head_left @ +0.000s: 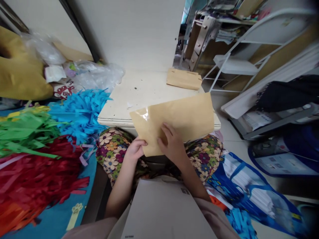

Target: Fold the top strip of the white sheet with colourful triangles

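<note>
Between the fingers of both hands, a tan kraft-paper envelope (174,121) is held flat, slanting up and away to the right over the near edge of a low white table (139,89). At the envelope's lower left corner, the left hand (134,150) pinches it: thumb on top of the paper, the other fingers curled beneath and out of sight, so the grip is narrow and closed on the edge. Just beside it, the right hand (171,143) lies on top of the envelope's lower middle with its fingers (166,130) loosely spread and pressed flat against the paper; whether its thumb wraps under cannot be told. A glossy strip (143,115) catches light at the envelope's upper left corner, beyond the left fingertips.

Farther past the fingertips, a small stack of similar tan envelopes (183,78) rests at the table's far right corner, well apart from the held one. Below the wrists, a floral-print garment (112,149) covers the person's lap, and nearer still a grey cardboard sheet (161,209) lies against the forearms. Left of the left hand, heaps of fringed paper streamers lie on the floor: blue (79,109), green (27,131) and red (37,176). Right of the right hand, a blue printed bag (251,196) lies on the floor, with a white wire rack (239,63) beyond it.
</note>
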`<state>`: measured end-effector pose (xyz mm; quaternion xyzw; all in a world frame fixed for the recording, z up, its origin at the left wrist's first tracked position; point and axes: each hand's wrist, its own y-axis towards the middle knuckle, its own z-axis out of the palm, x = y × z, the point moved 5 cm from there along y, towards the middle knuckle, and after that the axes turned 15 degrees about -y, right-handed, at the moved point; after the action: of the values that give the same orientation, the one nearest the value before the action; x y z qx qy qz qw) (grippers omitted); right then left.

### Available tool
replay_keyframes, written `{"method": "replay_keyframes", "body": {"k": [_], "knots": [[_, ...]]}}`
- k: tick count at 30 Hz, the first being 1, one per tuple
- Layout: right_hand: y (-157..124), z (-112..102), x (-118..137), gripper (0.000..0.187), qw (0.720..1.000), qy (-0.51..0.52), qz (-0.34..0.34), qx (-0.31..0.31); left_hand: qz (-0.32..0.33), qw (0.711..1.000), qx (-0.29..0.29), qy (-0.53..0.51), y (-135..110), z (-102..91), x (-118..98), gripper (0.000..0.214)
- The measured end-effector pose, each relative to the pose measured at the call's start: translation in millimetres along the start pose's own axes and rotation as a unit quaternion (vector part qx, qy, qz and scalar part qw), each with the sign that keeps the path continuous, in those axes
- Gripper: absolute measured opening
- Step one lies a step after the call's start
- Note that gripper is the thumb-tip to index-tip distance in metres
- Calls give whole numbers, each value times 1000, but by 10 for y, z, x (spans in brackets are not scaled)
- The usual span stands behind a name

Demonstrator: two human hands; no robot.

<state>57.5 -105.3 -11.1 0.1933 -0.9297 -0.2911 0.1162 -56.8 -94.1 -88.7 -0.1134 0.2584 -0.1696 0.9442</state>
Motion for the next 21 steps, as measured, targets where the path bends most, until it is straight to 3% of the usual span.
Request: {"method": "replay_keyframes", "body": {"k": [5, 12, 17, 21], "knots": [[-34, -46, 160, 36, 998, -33, 19, -58, 9, 1000, -13, -23, 9, 61, 52, 31], [-64, -61, 213, 31, 998, -50, 40, -18, 66, 997, -25, -9, -90, 118, 33, 28], [-83, -168, 185, 16, 993, -32, 39, -102, 79, 996, -38, 23, -154, 113, 7, 36], [-97, -194, 193, 11, 990, -49, 43, -122, 109, 992, -60, -18, -164, 140, 17, 41]]}}
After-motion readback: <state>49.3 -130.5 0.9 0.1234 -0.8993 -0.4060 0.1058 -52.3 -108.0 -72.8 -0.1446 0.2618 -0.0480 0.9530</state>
